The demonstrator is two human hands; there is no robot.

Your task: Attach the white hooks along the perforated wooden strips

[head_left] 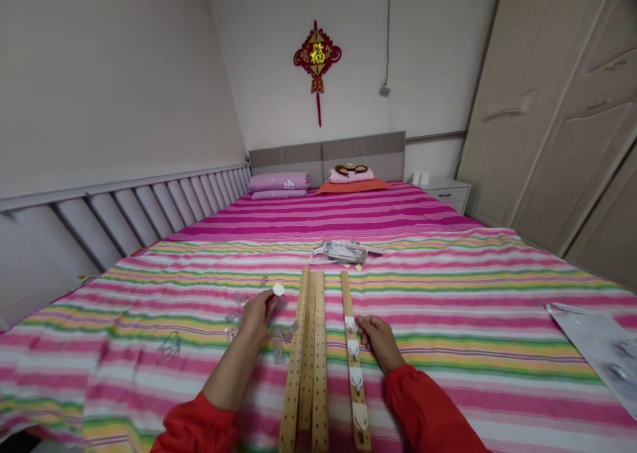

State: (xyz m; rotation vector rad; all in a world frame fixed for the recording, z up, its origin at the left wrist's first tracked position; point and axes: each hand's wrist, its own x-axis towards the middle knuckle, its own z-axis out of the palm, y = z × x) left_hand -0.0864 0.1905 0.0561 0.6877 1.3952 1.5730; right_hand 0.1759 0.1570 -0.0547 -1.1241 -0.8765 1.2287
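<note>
My left hand [257, 314] is raised over the striped bedspread and pinches a small white hook piece [279, 288] between its fingertips. Several clear plastic hooks [237, 317] lie on the bed around it. My right hand [379, 339] rests with curled fingers against the right edge of a narrow wooden strip [352, 347], which carries several white hooks along its near half. Left of that strip lies a bundle of bare perforated wooden strips [309, 353], side by side.
A heap of empty clear wrappers [343, 251] lies beyond the strips. A grey plastic bag [600, 347] sits at the bed's right edge. Pillows [279, 184] lie by the headboard, a padded rail [149, 207] runs along the left, and wardrobe doors [557, 121] stand on the right.
</note>
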